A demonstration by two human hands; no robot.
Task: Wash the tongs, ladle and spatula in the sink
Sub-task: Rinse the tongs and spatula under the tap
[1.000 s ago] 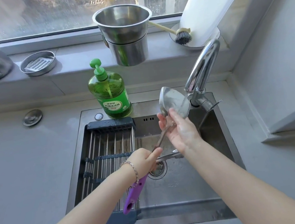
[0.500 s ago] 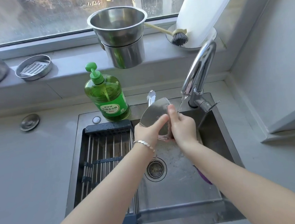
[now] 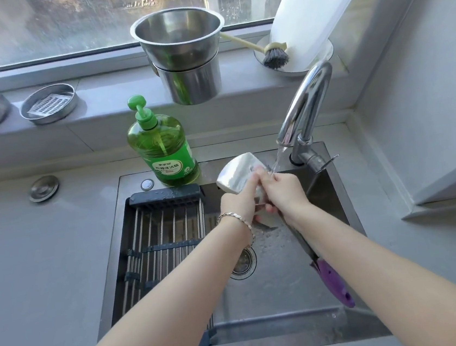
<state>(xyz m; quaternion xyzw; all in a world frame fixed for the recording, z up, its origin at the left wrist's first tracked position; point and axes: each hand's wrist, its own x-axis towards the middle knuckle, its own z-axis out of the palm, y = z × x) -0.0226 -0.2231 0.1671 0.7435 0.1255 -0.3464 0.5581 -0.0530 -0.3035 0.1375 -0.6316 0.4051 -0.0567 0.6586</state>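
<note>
Arms: we see two bare forearms, no sleeves reaching into view.
Left wrist: we wear a thin silver-coloured chain bracelet [image 3: 236, 220], its links flat and shiny, sitting loosely around the wrist.
Left hand [image 3: 241, 202]: bare, no glove; we cannot tell whether it bears a ring.
Right hand [image 3: 284, 192]: bare, no glove, no wristband.
Fingers [image 3: 270, 209]: uncovered, wet-looking.

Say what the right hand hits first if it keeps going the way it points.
Likely the shiny steel spatula blade, which the right hand already touches; beyond it, the green dish-soap bottle. Depth unclear.
</note>
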